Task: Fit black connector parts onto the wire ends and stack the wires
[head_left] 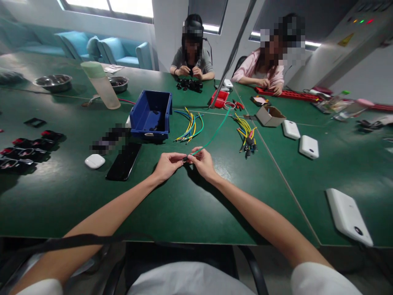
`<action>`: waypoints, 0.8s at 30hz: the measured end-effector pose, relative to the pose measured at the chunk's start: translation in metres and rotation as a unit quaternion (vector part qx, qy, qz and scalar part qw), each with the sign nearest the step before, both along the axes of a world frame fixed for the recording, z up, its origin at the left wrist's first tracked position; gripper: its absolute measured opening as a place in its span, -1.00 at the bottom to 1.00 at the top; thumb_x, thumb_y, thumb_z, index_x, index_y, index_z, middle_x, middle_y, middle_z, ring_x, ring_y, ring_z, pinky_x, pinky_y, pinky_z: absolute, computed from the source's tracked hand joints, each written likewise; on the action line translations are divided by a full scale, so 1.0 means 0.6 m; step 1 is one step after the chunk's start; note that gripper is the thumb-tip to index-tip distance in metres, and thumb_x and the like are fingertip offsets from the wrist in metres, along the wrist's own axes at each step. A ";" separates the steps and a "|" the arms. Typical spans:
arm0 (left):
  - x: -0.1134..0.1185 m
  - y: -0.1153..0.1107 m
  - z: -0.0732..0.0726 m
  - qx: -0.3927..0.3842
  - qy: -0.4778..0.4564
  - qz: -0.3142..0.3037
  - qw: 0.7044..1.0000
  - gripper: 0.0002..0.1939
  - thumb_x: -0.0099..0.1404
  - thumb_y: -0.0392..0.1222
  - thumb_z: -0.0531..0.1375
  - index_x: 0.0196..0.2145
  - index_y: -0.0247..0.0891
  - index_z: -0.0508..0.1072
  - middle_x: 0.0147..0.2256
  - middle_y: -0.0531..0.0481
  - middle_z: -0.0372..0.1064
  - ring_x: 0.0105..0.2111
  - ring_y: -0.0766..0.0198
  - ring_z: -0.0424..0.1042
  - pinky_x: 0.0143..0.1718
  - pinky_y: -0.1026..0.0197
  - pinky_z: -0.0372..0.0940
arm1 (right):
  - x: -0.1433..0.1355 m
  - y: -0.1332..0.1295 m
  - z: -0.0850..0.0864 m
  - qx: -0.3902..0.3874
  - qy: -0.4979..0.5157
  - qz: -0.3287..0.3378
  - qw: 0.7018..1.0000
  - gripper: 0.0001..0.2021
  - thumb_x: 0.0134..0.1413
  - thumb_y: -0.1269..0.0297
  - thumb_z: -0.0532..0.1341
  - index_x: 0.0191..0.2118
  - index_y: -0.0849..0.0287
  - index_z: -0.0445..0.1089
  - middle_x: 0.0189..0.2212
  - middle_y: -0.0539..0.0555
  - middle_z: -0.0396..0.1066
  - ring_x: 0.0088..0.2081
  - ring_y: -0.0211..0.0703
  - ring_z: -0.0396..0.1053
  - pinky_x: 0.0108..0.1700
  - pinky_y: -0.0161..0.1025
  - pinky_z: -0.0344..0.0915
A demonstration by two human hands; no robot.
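Above the green table [184, 205], my left hand [167, 166] pinches a small black piece [184, 159], perhaps a connector or cap; its exact kind is too small to tell. Beside it, my right hand [203, 164] has its thumb and fingers closed on a green wire [216, 133], whose end meets the black piece. The wire runs up and away to the right. Past my hands lies a bunch of yellow, blue and green wires [190, 125]. To the right is a bundle of yellow wires [242, 123] with black ends [249, 146].
A blue bin [135, 119] with dark pieces stands left of the wires, near a black phone [124, 162] and a white case [95, 161]. White devices [349, 215] lie at right. Two people [192, 61] work across the table. A dark pole [230, 61] slants down behind the wires.
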State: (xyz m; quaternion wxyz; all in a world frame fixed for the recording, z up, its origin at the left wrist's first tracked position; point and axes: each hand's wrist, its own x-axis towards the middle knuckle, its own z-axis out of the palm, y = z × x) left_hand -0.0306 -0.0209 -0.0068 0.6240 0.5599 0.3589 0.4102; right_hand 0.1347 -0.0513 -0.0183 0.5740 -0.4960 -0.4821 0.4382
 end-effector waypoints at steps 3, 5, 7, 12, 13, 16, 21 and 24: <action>0.000 -0.002 0.000 0.006 -0.004 -0.006 1.000 -0.58 -0.10 -0.11 0.43 -0.27 -0.37 0.56 -0.25 -0.20 0.53 -0.24 0.06 0.52 -0.02 -0.05 0.36 | -0.004 0.001 -0.005 0.006 -0.014 -0.029 0.999 -0.62 -0.11 0.19 0.33 -0.16 0.14 0.25 -0.47 -0.03 0.41 -0.44 -0.17 0.44 -0.33 -0.21 0.39; 0.001 -0.002 -0.002 0.012 0.003 -0.006 1.000 -0.59 -0.07 -0.10 0.41 -0.26 -0.37 0.55 -0.24 -0.21 0.53 -0.23 0.06 0.52 -0.03 -0.05 0.36 | -0.007 0.002 -0.006 0.007 -0.010 -0.040 0.999 -0.60 -0.12 0.19 0.33 -0.15 0.14 0.24 -0.49 -0.06 0.39 -0.45 -0.17 0.44 -0.33 -0.21 0.39; 0.001 -0.002 -0.004 0.016 0.011 -0.002 1.000 -0.62 -0.04 -0.11 0.39 -0.26 -0.38 0.55 -0.25 -0.21 0.53 -0.23 0.06 0.52 -0.05 -0.04 0.37 | -0.009 0.002 -0.007 0.008 -0.008 -0.046 0.999 -0.59 -0.14 0.19 0.33 -0.15 0.13 0.23 -0.52 -0.08 0.38 -0.47 -0.17 0.44 -0.35 -0.21 0.39; 0.002 0.000 -0.009 0.020 0.011 -0.005 1.000 -0.63 -0.04 -0.15 0.38 -0.26 -0.38 0.55 -0.27 -0.21 0.53 -0.26 0.07 0.52 -0.12 -0.01 0.40 | -0.015 0.000 -0.006 0.013 0.006 -0.076 0.997 -0.53 -0.18 0.19 0.36 -0.12 0.11 0.20 -0.53 -0.10 0.38 -0.49 -0.16 0.43 -0.37 -0.22 0.38; 0.002 0.001 -0.009 0.020 0.010 -0.005 1.000 -0.63 -0.04 -0.15 0.38 -0.26 -0.38 0.54 -0.27 -0.21 0.53 -0.26 0.08 0.52 -0.13 -0.01 0.40 | -0.016 -0.001 -0.006 0.015 0.015 -0.080 0.997 -0.53 -0.18 0.19 0.36 -0.12 0.11 0.19 -0.52 -0.10 0.39 -0.49 -0.17 0.43 -0.37 -0.22 0.38; 0.001 0.002 -0.010 0.025 0.009 -0.002 1.000 -0.63 -0.05 -0.16 0.38 -0.26 -0.38 0.54 -0.27 -0.21 0.53 -0.26 0.08 0.52 -0.12 -0.01 0.40 | -0.019 -0.004 -0.003 0.023 0.022 -0.082 0.996 -0.55 -0.16 0.18 0.35 -0.13 0.11 0.20 -0.50 -0.07 0.42 -0.48 -0.19 0.43 -0.37 -0.23 0.38; -0.001 0.002 -0.011 0.040 0.010 0.003 0.999 -0.61 -0.08 -0.13 0.40 -0.28 -0.38 0.54 -0.26 -0.22 0.52 -0.25 0.08 0.52 -0.07 -0.03 0.37 | -0.021 -0.009 -0.002 0.025 0.006 -0.069 0.997 -0.60 -0.11 0.16 0.32 -0.14 0.11 0.21 -0.51 -0.08 0.41 -0.48 -0.21 0.42 -0.36 -0.24 0.38; -0.001 0.000 -0.010 0.045 0.016 -0.006 0.999 -0.57 -0.09 -0.08 0.42 -0.27 -0.39 0.54 -0.25 -0.23 0.52 -0.22 0.06 0.51 -0.04 -0.05 0.35 | -0.019 -0.010 -0.004 0.030 -0.006 -0.073 0.997 -0.60 -0.11 0.15 0.31 -0.15 0.11 0.21 -0.53 -0.09 0.39 -0.48 -0.21 0.43 -0.36 -0.24 0.38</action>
